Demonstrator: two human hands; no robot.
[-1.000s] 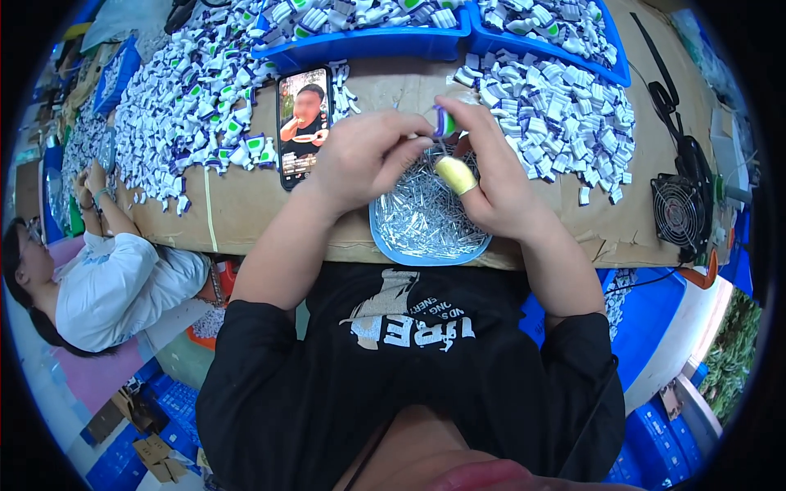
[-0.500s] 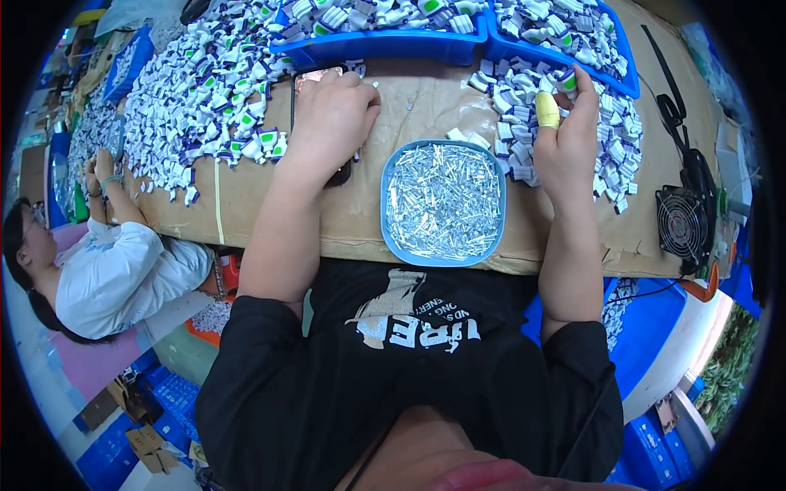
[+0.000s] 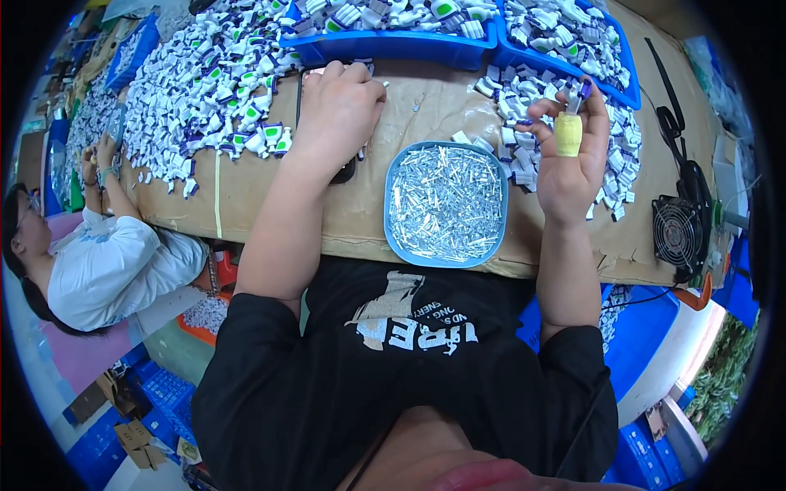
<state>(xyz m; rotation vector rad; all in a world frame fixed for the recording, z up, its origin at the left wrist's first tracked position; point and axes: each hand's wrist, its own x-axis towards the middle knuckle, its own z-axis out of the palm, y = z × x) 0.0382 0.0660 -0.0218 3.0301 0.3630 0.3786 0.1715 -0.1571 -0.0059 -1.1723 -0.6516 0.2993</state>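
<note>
A small white-and-purple plastic piece (image 3: 575, 99) is pinched in the right hand (image 3: 572, 168), above a heap of similar pieces (image 3: 516, 106). Left of a blue tray (image 3: 446, 263) of metal pins (image 3: 446, 203), the left hand (image 3: 337, 106) partly covers a smartphone (image 3: 345, 173); its grip cannot be told.

The thin pins (image 3: 446, 200) look like shiny metal. Their tray (image 3: 449, 263) is smooth blue plastic. The white and purple bits (image 3: 196, 90) look like smooth plastic, and the big bin (image 3: 401, 51) is glossy plastic. The desk (image 3: 352, 225) has a dull, wrinkly brown paper top. The black shirt (image 3: 409, 368) is dull cloth.
</note>
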